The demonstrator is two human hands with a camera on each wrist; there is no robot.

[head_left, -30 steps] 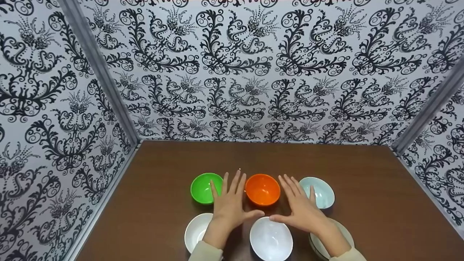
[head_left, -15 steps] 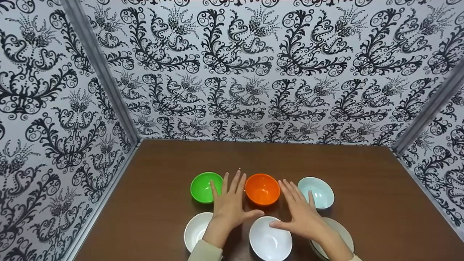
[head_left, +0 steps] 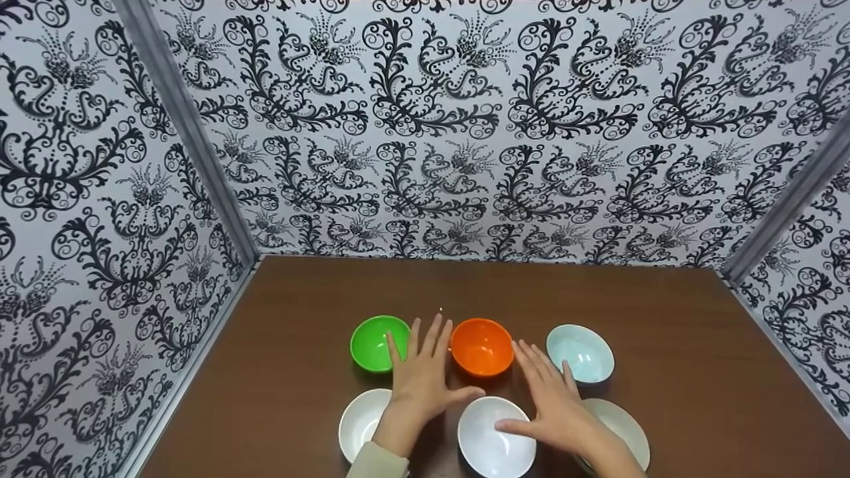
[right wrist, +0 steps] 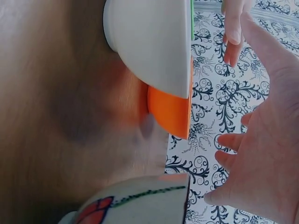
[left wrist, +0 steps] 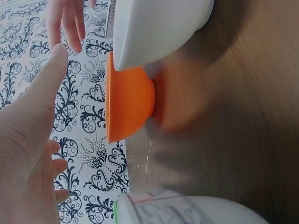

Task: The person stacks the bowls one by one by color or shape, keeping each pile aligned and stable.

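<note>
Black-on-white scroll wallpaper (head_left: pixel 458 119) rises behind the brown wood-look surface (head_left: pixel 299 292), where we see six bowls set out in two rows of three. Our left hand (head_left: pixel 420 378) and right hand (head_left: pixel 556 398) hang above them. Each grip is wide, fingers spread and thumb pointing inward, and neither holds anything; from both wrist views we judge the palms to be above the rims, touching no bowl.

What matters most is the gap between the hands. Straight ahead, between the two sets of fingertips, lies the glossy orange round bowl (head_left: pixel 481 347), with index fingers near its left and right rims, so we cannot call either hand clearly nearer. Below the gap, closer to us, sits the glossy white round bowl (head_left: pixel 488 448); our right thumb passes over it in the head view, while the left thumb reaches only its far edge. Being round, both bowls give us no long axis to match.

Farther out, the bright green round bowl (head_left: pixel 372 345) and a second white bowl (head_left: pixel 358 425) lie by our left hand; the pale blue bowl (head_left: pixel 584 355) and a painted off-white bowl (right wrist: pixel 149 200) lie by our right.
</note>
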